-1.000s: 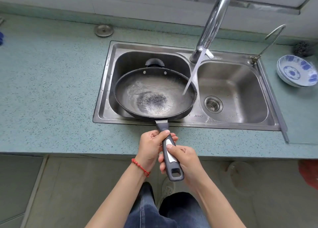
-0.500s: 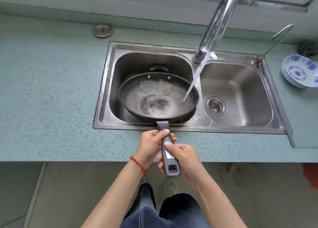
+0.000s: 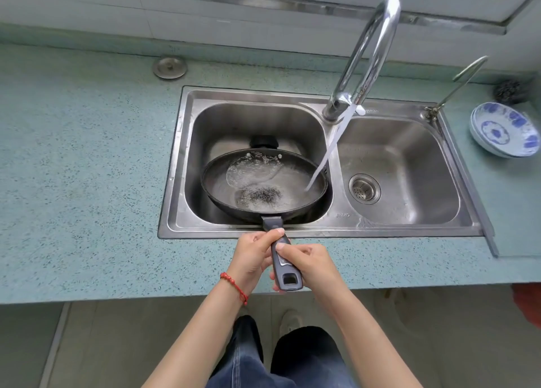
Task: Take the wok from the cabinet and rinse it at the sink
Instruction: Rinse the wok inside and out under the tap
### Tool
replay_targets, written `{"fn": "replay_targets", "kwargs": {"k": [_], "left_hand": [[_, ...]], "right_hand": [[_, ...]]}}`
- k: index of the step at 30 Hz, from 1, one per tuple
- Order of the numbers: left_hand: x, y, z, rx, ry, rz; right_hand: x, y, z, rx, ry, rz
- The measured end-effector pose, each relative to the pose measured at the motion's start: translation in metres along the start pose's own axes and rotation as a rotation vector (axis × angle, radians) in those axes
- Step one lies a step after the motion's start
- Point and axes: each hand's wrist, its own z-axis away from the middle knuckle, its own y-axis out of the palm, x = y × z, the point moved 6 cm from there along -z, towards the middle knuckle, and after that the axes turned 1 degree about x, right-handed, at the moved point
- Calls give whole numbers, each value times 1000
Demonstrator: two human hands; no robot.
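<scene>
Presently the wok (image 3: 265, 181) is held low in the left basin of the sink (image 3: 187, 165), water from the faucet (image 3: 367, 56) striking its right inner wall and pooling inside. Its handle (image 3: 282, 260) is run straight back over the near edge of the tabletop (image 3: 87, 182), so the pan lies directly ahead of the hands. The handle is gripped by the left hand (image 3: 253, 257) nearer the pan and by the right hand (image 3: 311, 266) at the end.

The wok (image 3: 263, 182) hides the left basin's drain; the bowls (image 3: 505, 133) are cut off.
</scene>
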Motion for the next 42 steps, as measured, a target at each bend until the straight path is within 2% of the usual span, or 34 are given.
{"fn": "replay_targets", "kwargs": {"k": [6,14,22,29,34,42], "left_hand": [[-5,2,10,1,11,-51],[1,3,32,-86,-30,-24],[0,6,40,-194,9,-6],[-4,3,39,-247,48,-67],[-3,4,40,-240,49,-56],[-2,5,40,-243,60,-28]], "right_hand": [[6,-22,-11,-114,-144,239],[28,-114,-66,-208,-181,152],[107,-207,-137,-381,-265,-12],[150,-215,-186,-411,-252,-102],[156,-221,-207,-415,-295,-143],[140,-229,-211,-379,-311,-63]]}}
